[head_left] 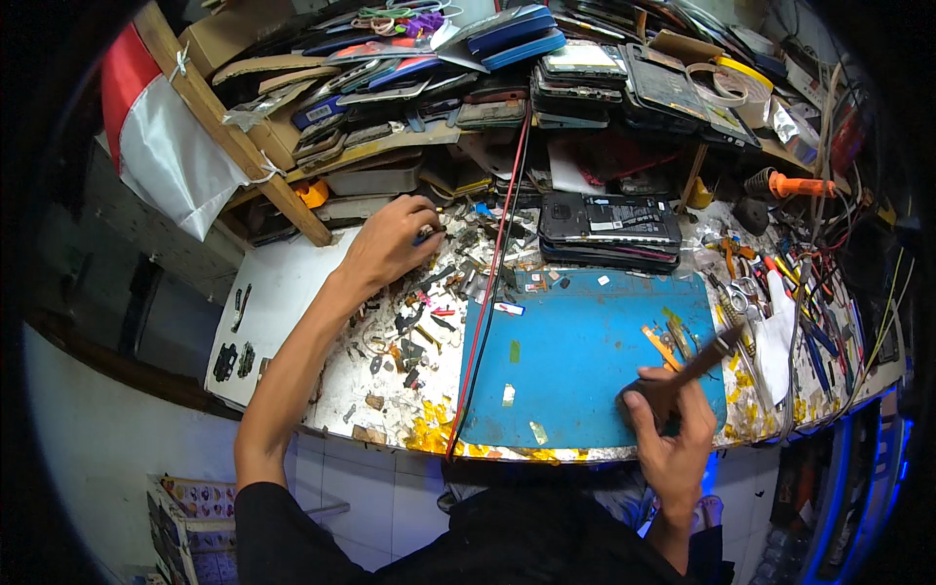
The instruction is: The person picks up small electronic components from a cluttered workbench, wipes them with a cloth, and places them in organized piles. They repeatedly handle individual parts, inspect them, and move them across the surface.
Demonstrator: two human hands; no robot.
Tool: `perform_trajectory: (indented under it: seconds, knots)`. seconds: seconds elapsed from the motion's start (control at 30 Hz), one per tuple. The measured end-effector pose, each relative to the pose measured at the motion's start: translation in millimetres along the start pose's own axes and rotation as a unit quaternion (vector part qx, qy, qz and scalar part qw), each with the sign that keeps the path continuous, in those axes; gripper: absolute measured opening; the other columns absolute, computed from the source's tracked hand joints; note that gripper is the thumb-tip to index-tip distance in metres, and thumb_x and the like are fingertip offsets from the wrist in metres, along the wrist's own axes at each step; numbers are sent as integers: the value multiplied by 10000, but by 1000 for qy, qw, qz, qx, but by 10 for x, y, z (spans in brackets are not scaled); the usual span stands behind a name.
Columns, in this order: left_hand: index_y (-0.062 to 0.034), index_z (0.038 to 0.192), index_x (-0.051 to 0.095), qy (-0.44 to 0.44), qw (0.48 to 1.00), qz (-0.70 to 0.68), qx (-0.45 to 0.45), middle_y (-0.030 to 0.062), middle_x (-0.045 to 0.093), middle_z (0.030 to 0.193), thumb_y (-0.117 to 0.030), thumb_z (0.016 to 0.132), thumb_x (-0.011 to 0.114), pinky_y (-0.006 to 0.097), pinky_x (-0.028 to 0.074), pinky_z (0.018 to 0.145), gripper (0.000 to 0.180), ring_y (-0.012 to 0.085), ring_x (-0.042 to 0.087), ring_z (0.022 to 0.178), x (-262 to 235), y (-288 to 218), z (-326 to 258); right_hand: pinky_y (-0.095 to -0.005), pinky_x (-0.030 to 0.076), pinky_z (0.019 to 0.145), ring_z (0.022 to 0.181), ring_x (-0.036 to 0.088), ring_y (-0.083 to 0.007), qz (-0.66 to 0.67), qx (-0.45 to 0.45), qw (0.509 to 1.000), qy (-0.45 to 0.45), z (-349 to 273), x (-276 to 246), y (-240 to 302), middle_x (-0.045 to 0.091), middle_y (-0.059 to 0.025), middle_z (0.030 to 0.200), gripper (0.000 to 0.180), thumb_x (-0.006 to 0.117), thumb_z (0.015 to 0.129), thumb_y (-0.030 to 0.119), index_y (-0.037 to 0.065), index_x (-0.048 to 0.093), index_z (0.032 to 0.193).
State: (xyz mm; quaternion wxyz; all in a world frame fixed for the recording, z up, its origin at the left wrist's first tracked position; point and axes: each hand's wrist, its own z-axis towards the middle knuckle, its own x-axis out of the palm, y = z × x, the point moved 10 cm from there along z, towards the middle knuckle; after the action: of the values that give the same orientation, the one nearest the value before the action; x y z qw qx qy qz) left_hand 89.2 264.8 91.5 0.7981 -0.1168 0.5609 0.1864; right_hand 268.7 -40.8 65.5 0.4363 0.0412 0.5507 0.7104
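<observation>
My left hand point(388, 244) reaches far forward over a heap of small metal and plastic phone parts point(429, 312) left of the blue work mat point(585, 361). Its fingertips are pinched together on a small bluish piece among the scraps at the back. My right hand point(673, 429) rests at the mat's near right corner, closed around the handle of a dark brush-like tool point(704, 359) that points up and to the right. A red and a black wire point(492, 283) run across the mat's left edge.
A stack of dark phones point(609, 229) lies behind the mat. Shelves above hold many phones, screens and cases point(546, 58). Screwdrivers, tweezers and pliers point(780, 292) crowd the right side. A red-and-white cloth point(161, 127) hangs on a wooden beam at left. An orange-handled tool point(799, 185) sits far right.
</observation>
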Motion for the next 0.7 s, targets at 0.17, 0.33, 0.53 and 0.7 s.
perform_trajectory:
  seconds: [0.17,0.33,0.53,0.7]
  knots:
    - [33,730,655,-76,951,-225,-197,105,718,1019,-85,831,764,323,550,817,190,170,679,909,-259,290,-191,-329,499,632,670,631,-222,3,-24,999,-33,-9,-17,23,696,-128,884,204,766,826,65,17,707,1015]
    - [29,802,647,-156,857,-437,-224,187,692,1122,-82,862,748,303,552,870,162,177,673,970,-501,148,-456,-278,468,626,705,622,-165,25,-74,995,-68,-32,-83,62,688,-95,890,218,761,838,66,-5,697,1034]
    - [-1,939,575,-167,719,-644,-204,223,686,1078,-103,862,757,418,605,834,223,266,703,949,-393,-562,-913,-261,488,578,700,639,-125,126,46,989,-65,9,-24,-165,693,-96,899,237,769,830,57,-15,696,1043]
    - [37,890,590,-182,663,-702,-186,264,690,1012,97,790,720,374,617,737,175,306,707,953,-129,-1370,-1100,-236,520,539,697,669,-193,351,55,935,0,-65,156,91,635,-143,977,357,708,860,28,13,487,1140]
